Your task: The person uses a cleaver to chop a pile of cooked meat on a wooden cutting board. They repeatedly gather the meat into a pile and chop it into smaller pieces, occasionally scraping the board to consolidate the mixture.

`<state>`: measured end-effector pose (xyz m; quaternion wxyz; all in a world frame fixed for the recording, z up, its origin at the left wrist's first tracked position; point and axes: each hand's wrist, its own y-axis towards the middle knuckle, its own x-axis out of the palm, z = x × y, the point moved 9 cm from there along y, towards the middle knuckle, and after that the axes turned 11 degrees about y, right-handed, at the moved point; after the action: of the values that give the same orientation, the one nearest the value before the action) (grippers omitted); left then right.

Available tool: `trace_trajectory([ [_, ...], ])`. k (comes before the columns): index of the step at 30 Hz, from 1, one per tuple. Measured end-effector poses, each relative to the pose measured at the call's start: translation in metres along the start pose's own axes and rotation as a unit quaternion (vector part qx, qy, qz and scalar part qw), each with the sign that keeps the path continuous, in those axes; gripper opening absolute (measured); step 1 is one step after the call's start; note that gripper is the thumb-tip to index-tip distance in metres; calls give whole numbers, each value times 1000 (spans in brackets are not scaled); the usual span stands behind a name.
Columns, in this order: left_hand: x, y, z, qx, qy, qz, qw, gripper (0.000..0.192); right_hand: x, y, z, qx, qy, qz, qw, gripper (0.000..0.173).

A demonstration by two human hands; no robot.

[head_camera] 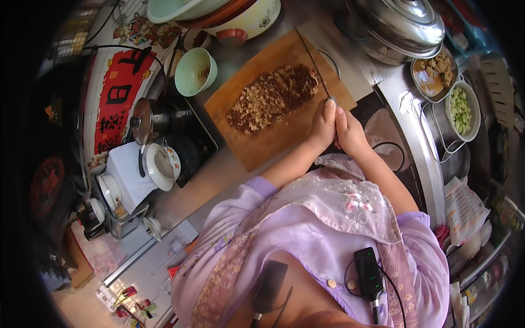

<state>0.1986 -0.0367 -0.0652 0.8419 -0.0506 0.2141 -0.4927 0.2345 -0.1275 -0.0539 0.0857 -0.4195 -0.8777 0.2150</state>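
Note:
A kitchen knife [312, 61], seen almost edge-on as a thin dark line, stands over the right part of a wooden cutting board [229, 102]. My left hand [323, 123] and my right hand [348, 130] meet at its handle, thumbs side by side near the base of the blade. The fingers wrap out of sight beneath. On the board lies a long heap of chopped brown minced food [272, 98], with paler bits spread over its left part. The blade is at the heap's right end; whether its edge touches the board I cannot tell.
A pale green bowl [196, 72] and stacked basins [242, 20] stand beyond the board. A lidded pot [141, 121] sits on the left by a black cooktop [197, 143]. Rightward are a large steel pot [402, 28], a food bowl [434, 74] and a colander of green pieces [461, 108].

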Motion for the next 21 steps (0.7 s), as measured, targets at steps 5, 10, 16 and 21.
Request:
trace_trajectory([
  [5, -1, -2, -11, -63, -16, -29, 997, 49, 10, 1, 2, 20, -5, -20, 1000, 49],
  [10, -11, -10, -18, -77, -25, -25, 996, 49, 18, -5, 2, 55, -9, -31, 998, 49],
  [16, -21, -12, -14, -86, -6, -8, 996, 51, 28, -3, -5, 28, 0, -30, 999, 48],
  [21, -37, -10, -4, -45, 180, 30, 982, 56, 32, 0, 1, 38, -27, -31, 998, 48],
])
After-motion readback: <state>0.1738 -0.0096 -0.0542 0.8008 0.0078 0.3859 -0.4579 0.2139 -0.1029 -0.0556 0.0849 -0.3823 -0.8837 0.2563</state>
